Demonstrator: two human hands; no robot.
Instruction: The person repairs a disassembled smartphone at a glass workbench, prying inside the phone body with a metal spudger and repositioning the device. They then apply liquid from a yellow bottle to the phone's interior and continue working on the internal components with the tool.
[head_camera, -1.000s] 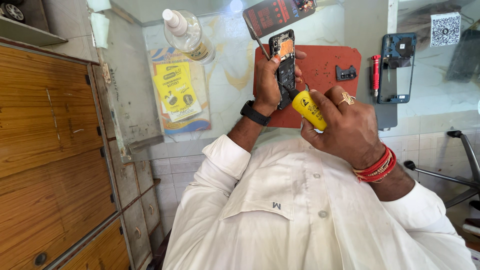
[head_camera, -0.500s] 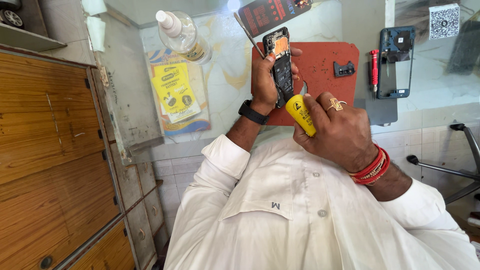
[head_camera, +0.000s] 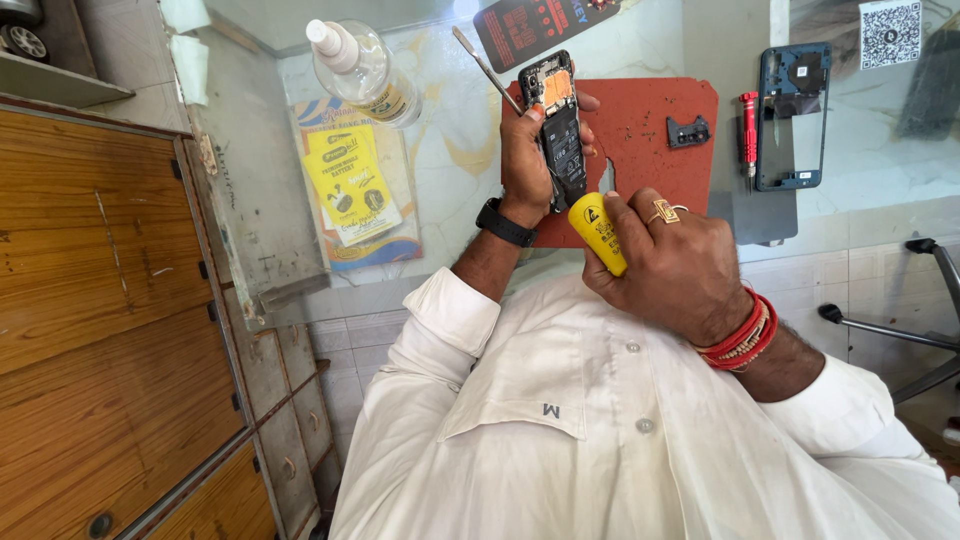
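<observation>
My left hand (head_camera: 527, 150) holds an opened phone (head_camera: 556, 125) upright over a red work mat (head_camera: 650, 130), its back cover off and an orange part showing at the top. My right hand (head_camera: 675, 260), with a ring and red bracelets, is closed around a yellow tool handle (head_camera: 598, 232) just below the phone's lower end. The tool's tip is hidden behind the phone and fingers. A black watch (head_camera: 503, 223) sits on my left wrist.
On the pale counter lie a clear squeeze bottle (head_camera: 362, 72), a yellow packet (head_camera: 350, 183), a thin metal pry tool (head_camera: 480, 62), a small black bracket (head_camera: 688, 132), a red screwdriver (head_camera: 748, 135) and a blue phone frame (head_camera: 793, 115). Wooden drawers (head_camera: 110, 300) stand at left.
The view has shifted slightly. My right hand with the yellow tool has drawn closer under the phone; my left hand still holds the phone upright.
</observation>
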